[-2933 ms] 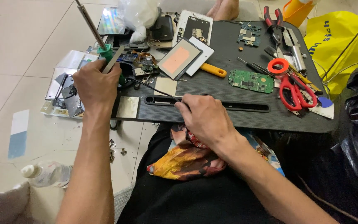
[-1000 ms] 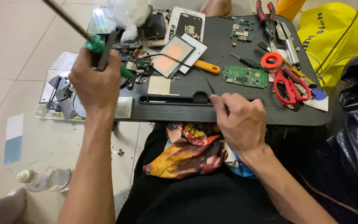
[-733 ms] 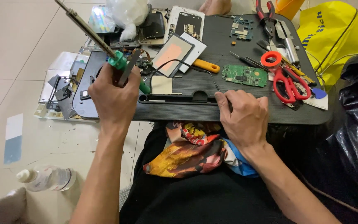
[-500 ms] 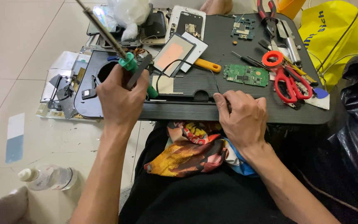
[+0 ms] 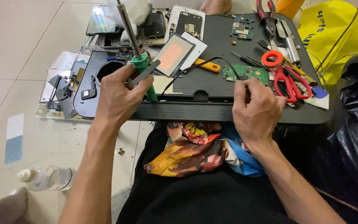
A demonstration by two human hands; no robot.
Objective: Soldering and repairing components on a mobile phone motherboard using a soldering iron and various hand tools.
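Note:
My left hand (image 5: 119, 93) is shut on a green-handled soldering iron (image 5: 139, 62). Its metal shaft points up and away, and its black cord (image 5: 187, 70) runs across the black lap tray (image 5: 212, 110). A grey metal strip lies against the handle under my fingers. My right hand (image 5: 257, 110) rests on the tray's front edge with curled fingers, just below a green circuit board (image 5: 245, 74). A thin dark tool shows as a sliver between finger and thumb.
Red-handled scissors (image 5: 289, 81), an orange tape roll (image 5: 272, 58), pliers (image 5: 270, 12), a yellow-handled screwdriver (image 5: 206, 65) and phone panels (image 5: 172, 56) crowd the tray. A yellow bag (image 5: 336, 33) and black bag (image 5: 353, 124) sit right. A plastic bottle (image 5: 46, 178) lies on the floor at left.
My left hand has carried the soldering iron rightward from beyond the tray's left end to over the tray, and the shaft stands more upright. My right hand has slid right along the front edge.

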